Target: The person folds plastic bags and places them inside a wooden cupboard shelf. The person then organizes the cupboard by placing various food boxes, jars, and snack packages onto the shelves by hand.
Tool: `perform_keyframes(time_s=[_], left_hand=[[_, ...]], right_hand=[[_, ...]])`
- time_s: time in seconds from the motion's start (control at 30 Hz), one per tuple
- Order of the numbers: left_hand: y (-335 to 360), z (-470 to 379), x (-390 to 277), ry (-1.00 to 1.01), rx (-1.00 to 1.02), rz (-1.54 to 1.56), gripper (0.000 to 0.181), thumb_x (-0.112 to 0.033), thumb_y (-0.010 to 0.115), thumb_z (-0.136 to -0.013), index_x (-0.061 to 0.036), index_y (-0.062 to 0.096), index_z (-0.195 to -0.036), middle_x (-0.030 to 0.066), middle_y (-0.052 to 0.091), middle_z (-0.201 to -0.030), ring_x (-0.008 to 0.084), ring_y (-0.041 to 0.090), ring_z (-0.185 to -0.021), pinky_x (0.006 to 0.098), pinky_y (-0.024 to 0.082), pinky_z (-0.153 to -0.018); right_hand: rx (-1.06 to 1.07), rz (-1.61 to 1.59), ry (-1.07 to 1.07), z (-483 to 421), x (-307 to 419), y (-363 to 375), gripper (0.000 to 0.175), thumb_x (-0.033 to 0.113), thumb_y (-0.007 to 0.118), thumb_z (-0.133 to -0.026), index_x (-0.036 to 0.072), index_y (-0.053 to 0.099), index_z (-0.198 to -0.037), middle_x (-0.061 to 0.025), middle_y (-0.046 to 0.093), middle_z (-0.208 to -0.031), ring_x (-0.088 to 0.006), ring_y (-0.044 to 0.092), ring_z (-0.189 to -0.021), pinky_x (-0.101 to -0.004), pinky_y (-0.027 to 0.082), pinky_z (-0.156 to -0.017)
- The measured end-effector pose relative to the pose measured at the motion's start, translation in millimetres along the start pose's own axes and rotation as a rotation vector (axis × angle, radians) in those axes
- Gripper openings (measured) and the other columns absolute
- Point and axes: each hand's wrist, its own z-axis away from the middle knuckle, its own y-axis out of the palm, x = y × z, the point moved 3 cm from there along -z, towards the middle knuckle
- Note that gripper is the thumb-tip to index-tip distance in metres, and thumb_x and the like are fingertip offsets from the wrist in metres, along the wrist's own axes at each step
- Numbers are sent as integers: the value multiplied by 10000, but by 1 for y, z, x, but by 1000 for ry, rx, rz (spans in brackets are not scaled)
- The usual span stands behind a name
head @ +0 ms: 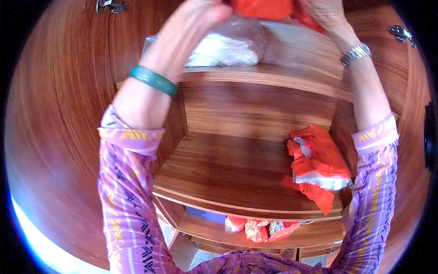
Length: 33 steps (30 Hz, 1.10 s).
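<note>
My left hand (208, 13), blurred, is raised at the top edge, at the left end of a red bag or cloth (263, 7). At its right end is my right hand (323, 13), partly cut off by the frame; its fingers are hard to make out. A green bangle (153, 80) circles my left wrist and a metal watch band (356, 54) my right. Below my left hand, a clear plastic bag with white contents (226, 48) lies on the upper shelf. A crumpled red bag around something white (318, 164) rests on the shelf below, at its right side.
A wooden cabinet stands before me, its large door (61, 137) swung out at the left and another at the right. Metal hinges (113, 5) show near the top. Lower down, a shelf (212, 234) holds a blue box (205, 215) and several red plastic bundles (256, 230).
</note>
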Motion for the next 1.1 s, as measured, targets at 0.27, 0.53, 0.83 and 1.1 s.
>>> perform_keyframes(time_s=[0.27, 0.53, 0.83, 1.1], left_hand=[[-224, 29, -152, 82, -378, -1802, 550, -387, 628, -749, -51, 501, -1165, 178, 601, -1006, 287, 603, -858, 344, 490, -725], [-98, 70, -51, 228, -136, -2315, 617, -275, 622, -708, -210, 342, -1254, 181, 206, -1353, 413, 255, -1216, 615, 322, -875], [-184, 57, -66, -671, -305, -2696, 453, -353, 377, -871, -293, 294, -1312, 17, 264, -1397, 308, 231, -1281, 657, 248, -911], [-169, 81, -64, -303, -500, -2728, 553, -352, 467, -797, -243, 307, -1315, 140, 389, -1308, 334, 383, -1194, 481, 319, -971]], right_hand=[[896, 65, -39, 9, 50, 192, 225, 18, 483, -719, -33, 592, -909, -237, 598, -876, -363, 586, -876, -425, 474, -729], [1135, -59, 215, 47, -5, 229, 336, 163, 574, -686, -35, 583, -958, -224, 591, -984, -319, 574, -938, -397, 458, -795], [1493, -52, 422, 15, 22, 176, 451, 172, 568, -684, 33, 531, -1111, -165, 591, -1010, -270, 583, -886, -371, 495, -714], [1295, -68, 837, 20, 11, 178, 611, 391, 599, -751, 102, 425, -1260, -176, 518, -1149, -290, 567, -914, -381, 501, -717]])
